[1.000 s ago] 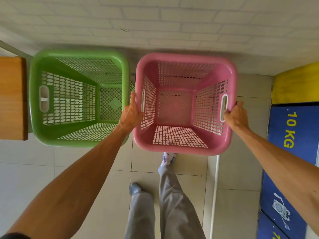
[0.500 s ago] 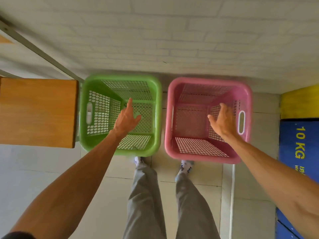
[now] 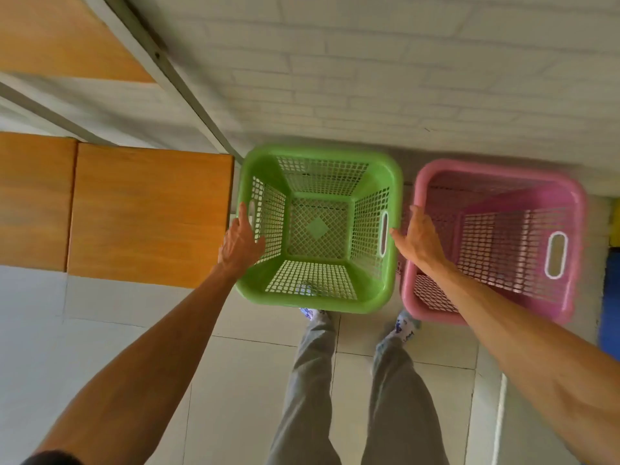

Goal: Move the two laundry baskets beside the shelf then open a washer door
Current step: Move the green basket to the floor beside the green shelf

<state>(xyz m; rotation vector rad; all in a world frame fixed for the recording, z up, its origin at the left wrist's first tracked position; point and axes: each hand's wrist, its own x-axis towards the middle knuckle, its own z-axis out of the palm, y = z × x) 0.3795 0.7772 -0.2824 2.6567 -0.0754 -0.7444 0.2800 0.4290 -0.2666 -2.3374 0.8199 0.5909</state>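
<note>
An empty green laundry basket (image 3: 375, 297) stands on the tiled floor against the wall, touching the end of the wooden shelf (image 3: 151, 213). Just to its right stands an empty pink laundry basket (image 3: 577, 203), with a narrow gap between the two. My left hand (image 3: 240, 241) lies with fingers stretched against the green basket's left rim, by its handle slot. Fingers apart, my right hand (image 3: 419, 239) hovers over the pink basket's left rim, its thumb near the green basket's right side. Neither hand holds anything.
A blue washer (image 3: 610, 297) with a yellow part (image 3: 615, 229) above it shows at the right edge. A white brick wall (image 3: 369, 78) runs behind the baskets. My legs and socked feet (image 3: 404, 327) stand just in front of them on pale tiles.
Both hands let go of the pink basket, which now rests on the floor. They have shifted left to either side of the green basket, and the view has swung left toward the shelf.
</note>
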